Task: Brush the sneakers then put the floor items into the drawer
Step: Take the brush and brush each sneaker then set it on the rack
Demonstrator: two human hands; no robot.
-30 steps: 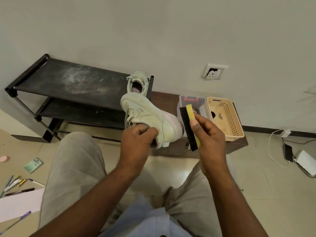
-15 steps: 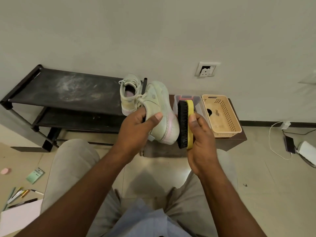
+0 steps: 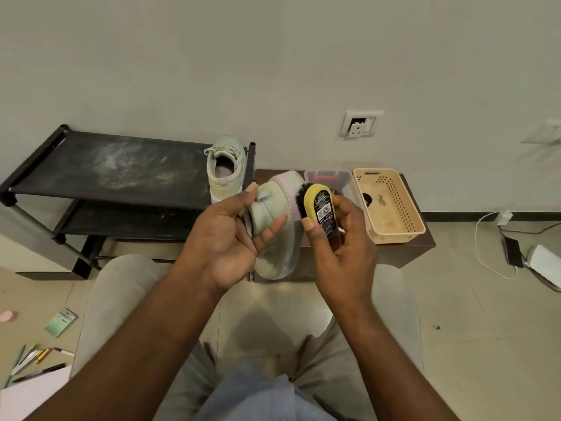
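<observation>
My left hand [image 3: 226, 238] grips a pale green sneaker [image 3: 277, 235] held upright in front of me, its toe pointing away. My right hand [image 3: 343, 247] holds a yellow-backed shoe brush [image 3: 318, 205]; its black bristles press against the sneaker's right side near the toe. The second pale green sneaker [image 3: 226, 170] stands on the right end of the black shoe rack [image 3: 106, 165]. On the floor at lower left lie several pens [image 3: 33, 357], a green packet [image 3: 60, 323], a pink round item [image 3: 7, 316] and a white sheet [image 3: 27, 396].
A low brown cabinet [image 3: 403, 253] against the wall carries a clear plastic box [image 3: 329, 179] and a beige perforated basket [image 3: 391, 205]. A wall socket [image 3: 359, 124] sits above. Cables and a charger [image 3: 513, 252] lie on the tiles at right. My knees frame the floor below.
I have turned the sneaker so its toe points away. The brush has rotated so its labelled yellow back faces me, bristles on the shoe's side.
</observation>
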